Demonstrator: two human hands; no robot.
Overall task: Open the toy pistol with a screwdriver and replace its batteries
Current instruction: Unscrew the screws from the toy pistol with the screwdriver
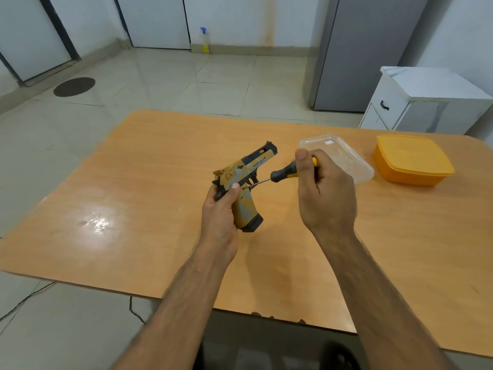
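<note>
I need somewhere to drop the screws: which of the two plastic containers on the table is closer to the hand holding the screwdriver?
The clear container, right behind the right hand; the orange container sits farther right.

Home kitchen, refrigerator, white cabinet (tiled floor)

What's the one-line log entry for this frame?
phase: unscrewing | left hand: holds toy pistol above table | right hand: holds screwdriver, tip at pistol side | pistol: closed
</note>
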